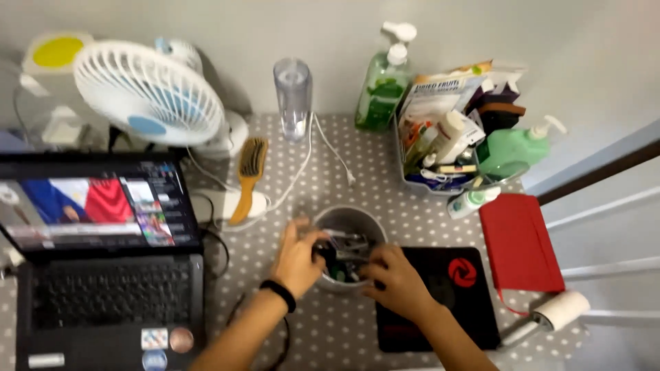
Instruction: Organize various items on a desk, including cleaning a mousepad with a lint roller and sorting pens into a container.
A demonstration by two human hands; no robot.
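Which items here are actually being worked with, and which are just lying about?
In use:
left hand
right hand
round grey metal cup
small dark items in it

Lying about:
white desk fan
open black laptop
wooden hairbrush
red notebook
green pump bottle

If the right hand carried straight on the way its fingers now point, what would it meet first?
The right hand points up-left into the grey cup, so it would likely first meet the dark small items inside, then the left hand; depth is unclear.

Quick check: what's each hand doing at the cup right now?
Left hand: fingers curled on small items inside the round grey cup.
Right hand: fingers also in the cup; grip cannot be told.
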